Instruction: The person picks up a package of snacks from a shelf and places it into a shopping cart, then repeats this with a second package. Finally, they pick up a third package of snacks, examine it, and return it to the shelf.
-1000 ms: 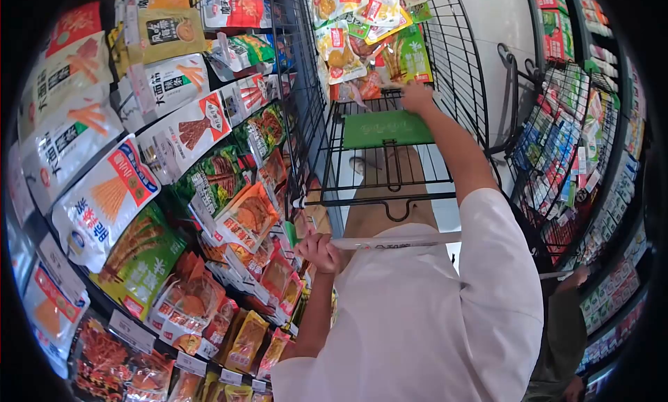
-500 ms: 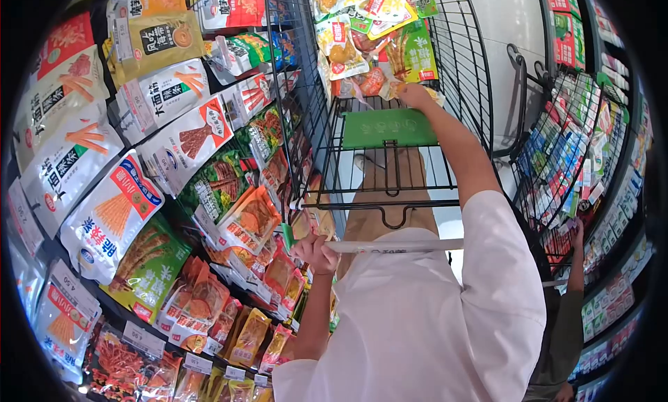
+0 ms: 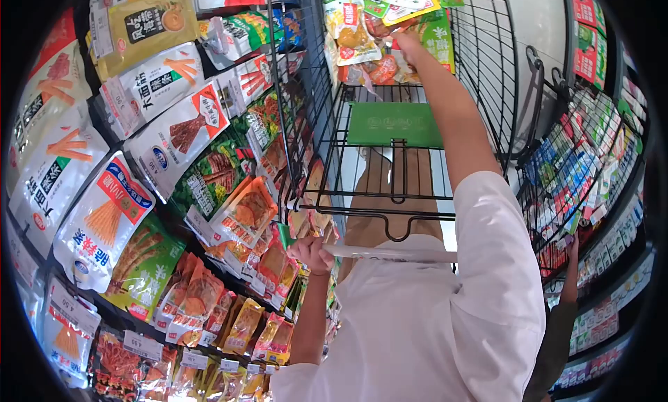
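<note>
My left hand is closed around the left end of the shopping cart's pale handle bar, beside its green end cap. My right arm stretches forward over the black wire cart. My right hand is down among the snack packets at the cart's far end, and its fingertips are partly hidden there. Around it lie a clear-and-white snack packet, a reddish packet and a green packet. A green plastic panel sits on the wire between me and the packets.
Shelves of hanging snack bags with price tags run close along the left. On the right stands another wire cart full of colourful packages, with another person's arm at it. Further shelves line the far right.
My right hand has moved farther forward in the cart, from the near edge of the packets to among them. The view has shifted slightly. My left hand stays on the handle bar.
</note>
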Available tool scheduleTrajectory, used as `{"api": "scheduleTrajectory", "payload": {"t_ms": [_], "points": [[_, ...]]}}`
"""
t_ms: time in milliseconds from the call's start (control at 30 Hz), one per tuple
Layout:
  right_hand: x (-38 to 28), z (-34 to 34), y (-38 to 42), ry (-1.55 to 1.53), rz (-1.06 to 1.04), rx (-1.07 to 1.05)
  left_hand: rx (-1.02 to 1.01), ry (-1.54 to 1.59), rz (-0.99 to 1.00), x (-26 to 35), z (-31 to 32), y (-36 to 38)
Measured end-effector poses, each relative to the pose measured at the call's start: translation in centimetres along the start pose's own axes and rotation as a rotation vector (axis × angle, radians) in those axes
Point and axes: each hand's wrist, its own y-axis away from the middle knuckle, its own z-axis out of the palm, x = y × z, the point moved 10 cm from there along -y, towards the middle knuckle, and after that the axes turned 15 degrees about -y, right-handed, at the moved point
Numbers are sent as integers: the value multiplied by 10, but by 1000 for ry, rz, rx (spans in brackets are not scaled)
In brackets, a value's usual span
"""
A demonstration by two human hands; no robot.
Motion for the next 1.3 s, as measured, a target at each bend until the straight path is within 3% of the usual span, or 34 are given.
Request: {"api": "scheduleTrajectory", "payload": {"t_ms": [100, 133, 233, 367, 400, 600, 900, 1100, 1233, 1300], "points": [[13, 14, -6, -350, 50, 34, -19, -24, -31, -1, 2, 0], [14, 4, -9, -203, 33, 192, -31, -19, -52, -2, 3, 1], [46, 32, -24, -567, 164, 120, -29, -25, -77, -4, 4, 2], [38, 32, -25, -443, 209, -27, -11, -8, -94, -6, 6, 5], [-12, 38, 45, -538, 130, -82, -6, -10, -96, -5, 5, 3], [33, 8, 23, -324, 238, -103, 72, 8, -97, -2, -1, -6], [38, -26, 75, -758, 242, -66, 105, 41, -147, -9, 1, 2], [-8, -38, 139, -901, 227, -273, 201, 66, -138, -3, -14, -8], [-53, -46, 244, -866, 226, -320, 272, 100, -129, 1, -27, -10], [-80, -36, 311, -900, 167, -470, 252, 157, -174, 4, -39, -15]]}}
